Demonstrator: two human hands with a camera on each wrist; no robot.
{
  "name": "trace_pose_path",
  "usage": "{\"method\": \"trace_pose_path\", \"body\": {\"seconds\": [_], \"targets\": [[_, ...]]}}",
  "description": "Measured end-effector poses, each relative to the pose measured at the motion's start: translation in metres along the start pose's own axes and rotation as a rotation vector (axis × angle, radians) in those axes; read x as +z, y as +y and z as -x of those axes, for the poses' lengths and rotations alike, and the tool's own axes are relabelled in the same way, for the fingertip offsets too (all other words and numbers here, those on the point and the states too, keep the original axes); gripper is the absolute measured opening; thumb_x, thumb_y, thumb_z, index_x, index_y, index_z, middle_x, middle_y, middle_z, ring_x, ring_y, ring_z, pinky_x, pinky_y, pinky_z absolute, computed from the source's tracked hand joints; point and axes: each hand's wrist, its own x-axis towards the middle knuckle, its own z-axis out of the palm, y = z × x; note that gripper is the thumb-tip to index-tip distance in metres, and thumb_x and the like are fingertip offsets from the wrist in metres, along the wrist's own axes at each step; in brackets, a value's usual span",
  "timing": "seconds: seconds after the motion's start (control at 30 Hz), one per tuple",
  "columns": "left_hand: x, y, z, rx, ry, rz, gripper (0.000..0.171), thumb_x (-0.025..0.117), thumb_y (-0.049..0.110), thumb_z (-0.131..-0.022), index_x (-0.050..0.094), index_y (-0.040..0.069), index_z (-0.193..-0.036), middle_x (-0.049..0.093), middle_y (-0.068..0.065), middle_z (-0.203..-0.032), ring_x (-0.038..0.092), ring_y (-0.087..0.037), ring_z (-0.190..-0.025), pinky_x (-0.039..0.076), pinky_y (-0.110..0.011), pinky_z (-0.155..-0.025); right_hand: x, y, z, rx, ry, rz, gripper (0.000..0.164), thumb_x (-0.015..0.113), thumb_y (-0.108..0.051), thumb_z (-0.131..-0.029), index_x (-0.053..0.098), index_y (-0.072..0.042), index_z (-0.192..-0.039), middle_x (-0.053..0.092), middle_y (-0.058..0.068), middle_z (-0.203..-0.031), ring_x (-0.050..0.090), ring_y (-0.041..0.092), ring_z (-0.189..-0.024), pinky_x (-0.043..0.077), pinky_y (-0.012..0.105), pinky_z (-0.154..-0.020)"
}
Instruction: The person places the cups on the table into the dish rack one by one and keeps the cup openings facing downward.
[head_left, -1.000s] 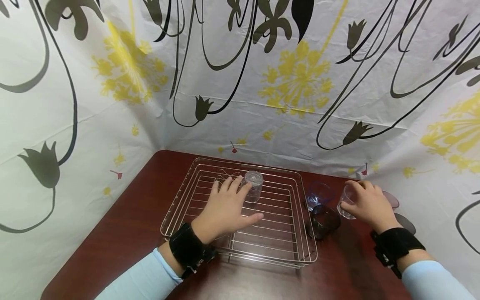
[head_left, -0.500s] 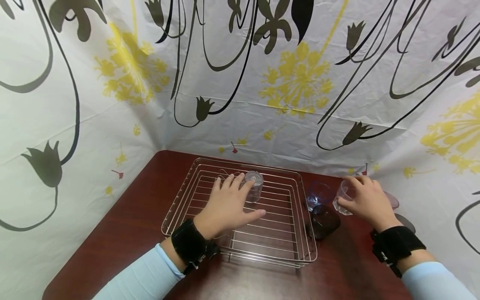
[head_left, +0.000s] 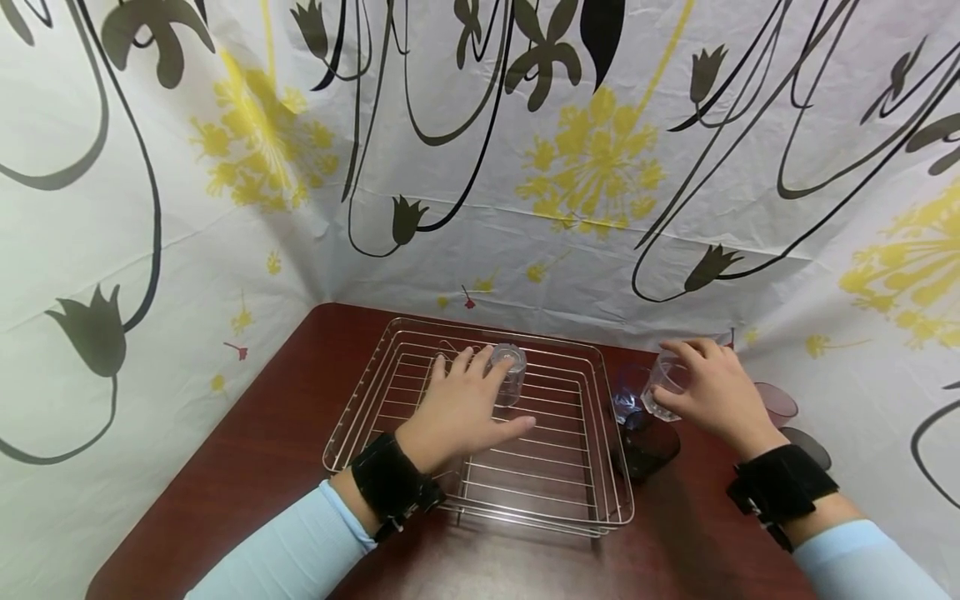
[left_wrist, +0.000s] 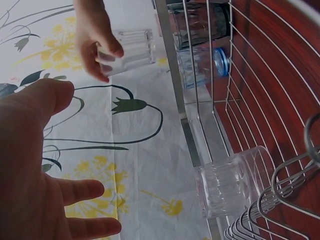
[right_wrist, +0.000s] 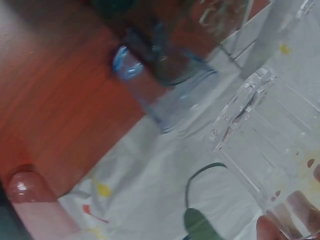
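My right hand [head_left: 718, 390] holds a clear tumbler [head_left: 663, 398] near its rim, fingers and thumb on either side. The tumbler is beside and above a blue-tinted glass [right_wrist: 175, 102]; in the right wrist view its thick base [right_wrist: 240, 107] faces the blue one. My left hand [head_left: 463, 412] is spread with fingers straight over the wire dish rack [head_left: 632, 507]. Inside that rack a second clear tumbler [head_left: 512, 385] stands upside down, close to the left fingertips. The left wrist view shows the left hand [left_wrist: 30, 150] apart from this tumbler [left_wrist: 227, 185].
Right of the rack stands a dark smoky glass [head_left: 651, 450], in front of the blue one. Beyond the right hand are a pink glass [head_left: 776, 403] and a grey one [head_left: 812, 447]. A patterned cloth [head_left: 480, 275] hangs behind the red-brown table [head_left: 247, 433].
My right hand has moved left toward the rack, lifting the clear tumbler with it and uncovering more of the pink glass. The left hand has shifted only slightly right.
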Motion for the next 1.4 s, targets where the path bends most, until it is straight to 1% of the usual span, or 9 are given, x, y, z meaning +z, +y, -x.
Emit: {"method": "trace_pose_path", "body": {"seconds": [0.17,0.47,0.63,0.73,0.87,1.0,1.13,1.27,1.4], "targets": [[0.000,0.001,-0.003,0.004,0.010,-0.014,0.093,0.044,0.084,-0.084,0.032,0.028,-0.158,0.027,-0.009,-0.165,0.026,-0.037,-0.150,0.020,-0.069,-0.115,-0.002,-0.015,-0.006,-0.021,0.005,-0.010,0.065,0.081,-0.029,-0.073,0.061,-0.014,-0.134,0.055,0.021,-0.126,0.050,0.048,-0.111,0.045,0.062,-0.081],[-0.002,0.008,-0.005,0.009,-0.005,-0.027,0.092,0.045,0.083,-0.085,0.031,0.028,-0.158,0.028,-0.008,-0.165,0.025,-0.034,-0.151,0.019,-0.067,-0.117,-0.002,-0.041,-0.011,-0.068,0.003,-0.020,0.065,0.080,-0.030,-0.076,0.059,-0.015,-0.136,0.055,0.019,-0.127,0.049,0.045,-0.114,0.046,0.061,-0.078],[0.000,0.010,-0.005,0.022,0.008,-0.041,0.093,0.045,0.083,-0.084,0.031,0.028,-0.158,0.028,-0.006,-0.164,0.026,-0.033,-0.151,0.022,-0.066,-0.117,-0.005,-0.054,-0.015,-0.073,-0.013,-0.037,0.066,0.079,-0.031,-0.078,0.057,-0.015,-0.138,0.054,0.018,-0.129,0.047,0.045,-0.118,0.045,0.061,-0.081],[0.001,0.011,-0.006,0.035,0.016,-0.036,0.093,0.045,0.083,-0.085,0.032,0.027,-0.158,0.028,-0.007,-0.164,0.028,-0.035,-0.150,0.023,-0.065,-0.117,-0.006,-0.060,-0.016,-0.080,-0.026,-0.039,0.066,0.078,-0.031,-0.079,0.057,-0.015,-0.139,0.053,0.020,-0.130,0.047,0.045,-0.118,0.044,0.062,-0.085],[0.002,0.011,-0.007,0.038,0.010,-0.028,0.094,0.046,0.082,-0.085,0.032,0.025,-0.158,0.028,-0.008,-0.164,0.029,-0.037,-0.149,0.025,-0.063,-0.117,-0.005,-0.068,-0.017,-0.095,-0.022,-0.039,0.065,0.078,-0.031,-0.079,0.057,-0.015,-0.138,0.054,0.019,-0.128,0.049,0.044,-0.116,0.044,0.061,-0.086],[0.003,0.014,-0.009,0.034,0.000,-0.031,0.095,0.048,0.082,-0.084,0.033,0.024,-0.157,0.028,-0.009,-0.164,0.029,-0.037,-0.149,0.027,-0.062,-0.116,-0.003,-0.076,-0.018,-0.112,-0.008,-0.046,0.065,0.079,-0.033,-0.077,0.059,-0.016,-0.137,0.055,0.016,-0.127,0.050,0.041,-0.115,0.047,0.058,-0.082],[0.004,0.016,-0.011,0.049,-0.002,-0.040,0.095,0.046,0.083,-0.084,0.033,0.024,-0.157,0.029,-0.005,-0.164,0.028,-0.036,-0.149,0.027,-0.061,-0.117,-0.002,-0.082,-0.020,-0.133,0.010,-0.054,0.066,0.079,-0.035,-0.075,0.060,-0.017,-0.135,0.056,0.014,-0.125,0.051,0.039,-0.112,0.048,0.055,-0.079],[0.003,0.018,-0.012,0.056,-0.012,-0.034,0.095,0.046,0.083,-0.084,0.034,0.024,-0.157,0.028,-0.002,-0.165,0.025,-0.035,-0.151,0.025,-0.060,-0.118,-0.003,-0.087,-0.023,-0.146,0.014,-0.078,0.065,0.079,-0.036,-0.077,0.059,-0.017,-0.136,0.056,0.014,-0.125,0.052,0.039,-0.112,0.047,0.056,-0.084],[0.003,0.019,-0.014,0.057,-0.021,-0.028,0.095,0.047,0.083,-0.084,0.034,0.024,-0.157,0.026,-0.003,-0.166,0.023,-0.035,-0.151,0.024,-0.060,-0.118,-0.005,-0.091,-0.025,-0.144,0.017,-0.099,0.065,0.079,-0.036,-0.078,0.059,-0.018,-0.137,0.056,0.015,-0.127,0.051,0.040,-0.114,0.046,0.056,-0.086]]}}
